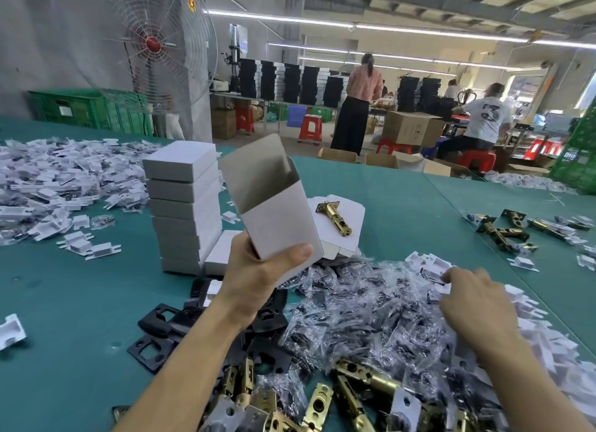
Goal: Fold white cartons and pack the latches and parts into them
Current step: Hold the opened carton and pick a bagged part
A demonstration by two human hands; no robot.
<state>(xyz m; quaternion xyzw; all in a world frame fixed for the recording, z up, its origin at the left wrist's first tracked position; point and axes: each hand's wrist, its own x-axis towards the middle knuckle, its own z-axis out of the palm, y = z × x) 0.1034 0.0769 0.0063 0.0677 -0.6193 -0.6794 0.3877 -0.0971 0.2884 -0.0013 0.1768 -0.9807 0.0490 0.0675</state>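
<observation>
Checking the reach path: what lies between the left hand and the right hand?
Head view: a heap of clear bags of dark parts lies between the left hand, gripping the carton, and the right hand.

- A big white fan (pixel 151 44) with a red middle stands at the back.
- Green crates (pixel 87 110) sit low, just left of the fan.
- Stacks of black boxes (pixel 292 83) are to the right of the fan.
- A red stool (pixel 310 128) is below these stacks.
- A person in a checked shirt (pixel 362 83) stands further right of the fan.
- A brown cardboard box (pixel 409 128) and a seated person in a white shirt (pixel 487 118) are far right of the fan.
</observation>
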